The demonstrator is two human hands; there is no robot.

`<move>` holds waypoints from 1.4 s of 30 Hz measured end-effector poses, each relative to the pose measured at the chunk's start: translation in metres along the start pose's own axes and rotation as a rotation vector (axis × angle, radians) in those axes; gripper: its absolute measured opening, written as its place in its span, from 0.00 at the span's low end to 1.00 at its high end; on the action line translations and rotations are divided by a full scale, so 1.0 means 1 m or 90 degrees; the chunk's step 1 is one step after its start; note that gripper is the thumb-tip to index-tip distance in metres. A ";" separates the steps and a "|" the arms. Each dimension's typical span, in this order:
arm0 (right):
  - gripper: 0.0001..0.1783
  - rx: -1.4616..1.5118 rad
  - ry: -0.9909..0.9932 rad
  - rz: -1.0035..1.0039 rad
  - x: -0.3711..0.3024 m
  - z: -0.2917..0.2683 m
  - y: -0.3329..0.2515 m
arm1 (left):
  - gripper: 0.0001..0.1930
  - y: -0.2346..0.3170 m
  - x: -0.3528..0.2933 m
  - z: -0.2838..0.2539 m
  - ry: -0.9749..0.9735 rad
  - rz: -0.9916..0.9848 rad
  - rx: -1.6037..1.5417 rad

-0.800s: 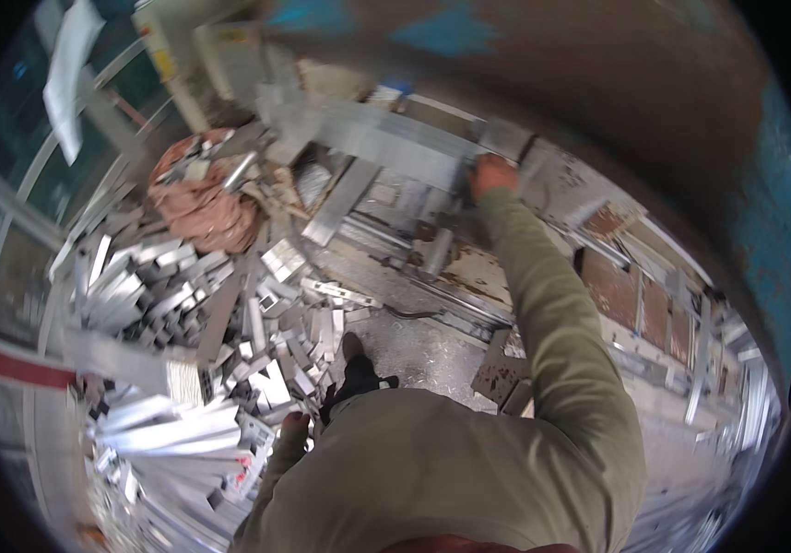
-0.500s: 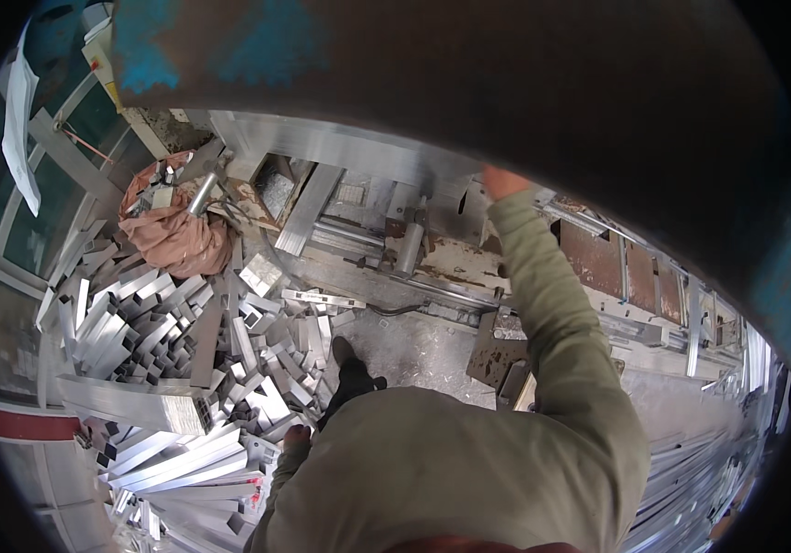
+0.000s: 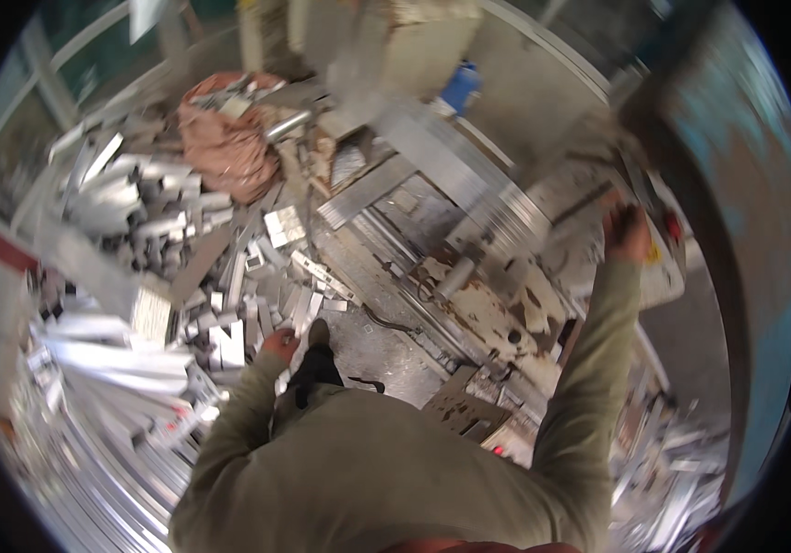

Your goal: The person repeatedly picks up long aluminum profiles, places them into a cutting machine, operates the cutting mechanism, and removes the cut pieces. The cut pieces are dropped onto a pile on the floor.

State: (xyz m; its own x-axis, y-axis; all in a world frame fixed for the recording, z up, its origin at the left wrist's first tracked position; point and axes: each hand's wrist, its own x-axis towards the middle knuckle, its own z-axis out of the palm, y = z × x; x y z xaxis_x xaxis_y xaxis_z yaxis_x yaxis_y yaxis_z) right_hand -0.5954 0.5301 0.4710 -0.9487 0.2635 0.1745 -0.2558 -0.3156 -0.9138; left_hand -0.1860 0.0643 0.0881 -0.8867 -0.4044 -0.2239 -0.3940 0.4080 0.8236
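Note:
My right hand (image 3: 629,230) is stretched out at the right, close to a pale machine surface with a red knob (image 3: 672,223) beside it. Its fingers look curled, and what they hold, if anything, is blurred. Low at my left side, my left hand (image 3: 281,344) hangs near the metal offcuts (image 3: 227,346), its fingers loosely apart with nothing visible in them. Wide ribbed silver profiles (image 3: 455,166) lie across the worn machine bed (image 3: 529,300) in front of me. A metal cylinder (image 3: 455,276) stands next to their lower end.
Cut square tubes and offcuts are heaped on the left. A pinkish-brown sack (image 3: 230,147) of scrap stands behind them. Long silver profiles (image 3: 91,479) lie at the lower left. A large blue-and-brown panel (image 3: 755,212) rises on the right. Toward the back is a blue container (image 3: 461,88).
My view has turned, and the large panel now stands at the right instead of overhead. My right hand, previously partly hidden under the panel, now shows by the red knob.

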 end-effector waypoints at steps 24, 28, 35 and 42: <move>0.16 -0.661 -0.407 -0.375 -0.042 0.297 0.102 | 0.35 0.351 0.515 -0.177 0.221 0.325 0.209; 0.15 -0.795 -0.378 -0.266 0.042 0.326 0.208 | 0.31 0.353 0.497 -0.200 0.317 0.398 0.187; 0.15 -0.970 -0.308 -0.179 0.095 0.336 0.299 | 0.28 0.428 0.448 -0.301 0.505 0.640 -0.292; 0.14 -0.901 -0.287 -0.186 0.091 0.332 0.296 | 0.36 0.493 0.555 -0.308 0.572 0.691 -0.281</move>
State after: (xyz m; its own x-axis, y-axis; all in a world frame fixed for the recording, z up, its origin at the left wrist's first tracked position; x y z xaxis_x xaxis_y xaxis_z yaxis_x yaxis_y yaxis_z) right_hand -0.8188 0.1576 0.3377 -0.9406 -0.2158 0.2621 -0.3046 0.8771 -0.3712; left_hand -0.7984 -0.2112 0.5302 -0.1847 -0.4978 0.8474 0.5995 0.6261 0.4985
